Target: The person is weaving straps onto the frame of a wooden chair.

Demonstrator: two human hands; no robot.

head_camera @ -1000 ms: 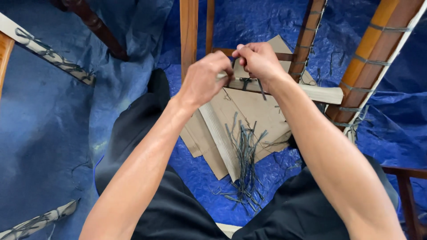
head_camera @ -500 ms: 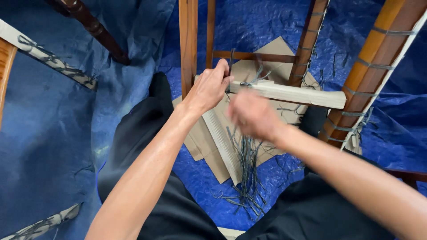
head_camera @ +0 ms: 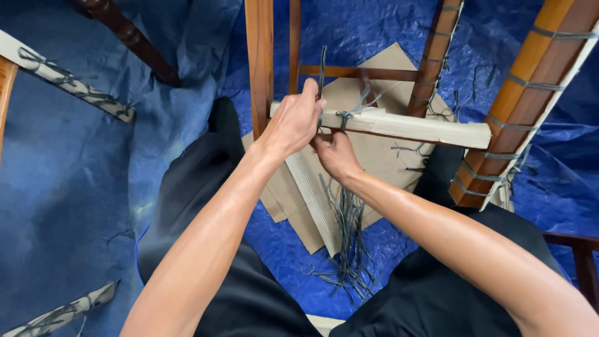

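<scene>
Hands have regrouped at the rail (head_camera: 412,128): left hand (head_camera: 290,122) now pinches a cord (head_camera: 322,65) upright; right hand (head_camera: 337,156), back beneath, fingers curled, grip unclear.

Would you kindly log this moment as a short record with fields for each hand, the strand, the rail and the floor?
left hand: on top of the pale wooden rail, pinching a dark strand that runs upward
right hand: just below the rail, fingers curled at its underside
strand state: knotted around the rail beside the left hand
frame: brown chair legs with dark bands
floor: blue tarp, cardboard sheets, loose cut strands
</scene>
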